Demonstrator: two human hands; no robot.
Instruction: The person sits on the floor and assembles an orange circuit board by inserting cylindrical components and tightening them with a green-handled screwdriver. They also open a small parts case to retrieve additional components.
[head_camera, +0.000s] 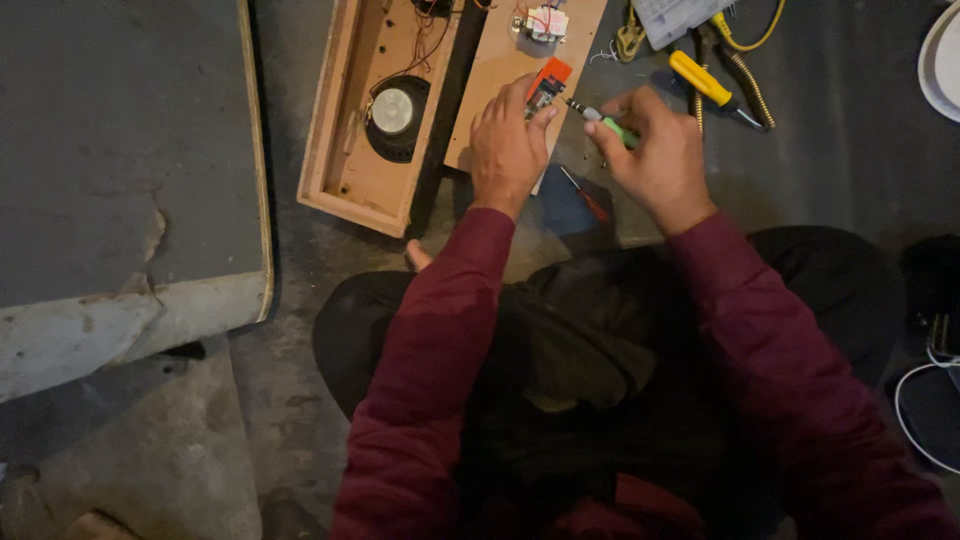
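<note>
A person sits on the grey floor (300, 400) in dark trousers and a dark red top. At the far left lies a big grey board (110, 140) with a chipped edge. Next to it is a long wooden speaker box (345, 150), open on top, with a round speaker (393, 110) and thin red wires inside. Just beside the box lies a flat wooden panel (500, 60). A small white part (545, 22) sits near its top end and a small orange circuit board (548, 80) sits lower down. The left hand (508, 150) rests on the panel, its grip pinched on the lower end of the orange board. The right hand (655, 150) has its grip closed around a green-handled screwdriver (608, 124), and the metal tip points at the orange board. Below the hands a red screwdriver (585, 195) lies on a blue cloth (560, 210). Further right, near the top edge of the floor, are yellow-handled pliers (710, 88) and a yellow wire (755, 35). A white cable (905, 400) curls at the right edge.
</note>
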